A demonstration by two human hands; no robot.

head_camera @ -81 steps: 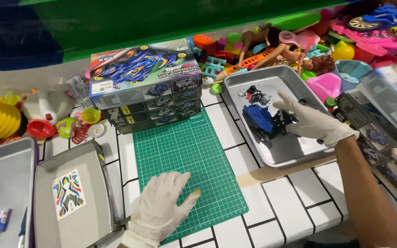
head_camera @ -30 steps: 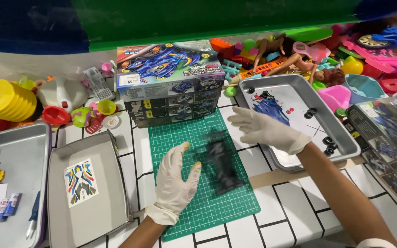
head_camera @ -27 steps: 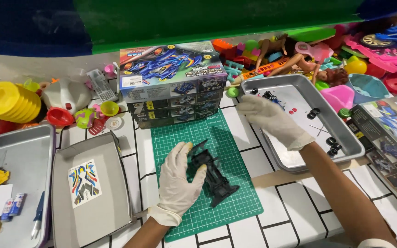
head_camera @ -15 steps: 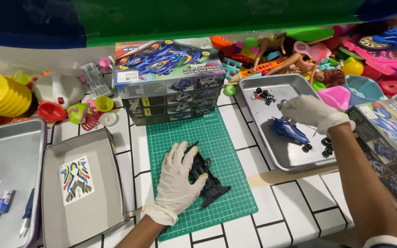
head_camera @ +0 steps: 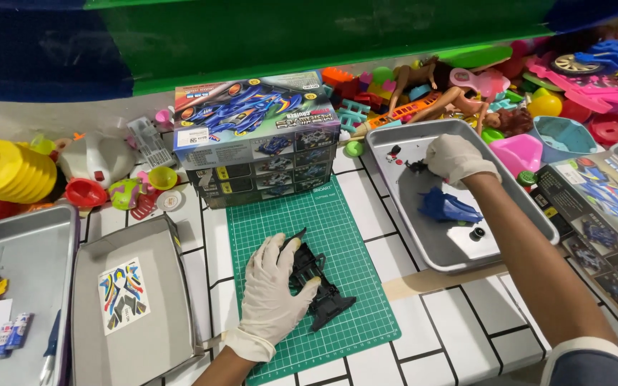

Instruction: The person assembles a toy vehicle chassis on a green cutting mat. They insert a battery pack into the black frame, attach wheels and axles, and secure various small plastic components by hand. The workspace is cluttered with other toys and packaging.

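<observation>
My left hand, in a white glove, rests on a black toy car chassis lying on the green cutting mat and holds it down. My right hand, also gloved, reaches into the metal tray at the right, fingers closed over small black parts at its far end. A blue car body shell and a small black wheel lie in that tray, just below my right hand.
Stacked toy car kit boxes stand behind the mat. A grey tray with a sticker sheet lies at the left, another tray beyond it. Mixed plastic toys crowd the back; an open kit box sits far right.
The black chassis was moved from the right tray onto the mat and my left hand took hold of it. My right hand returned to the tray, left the blue shell there and reached to its far end.
</observation>
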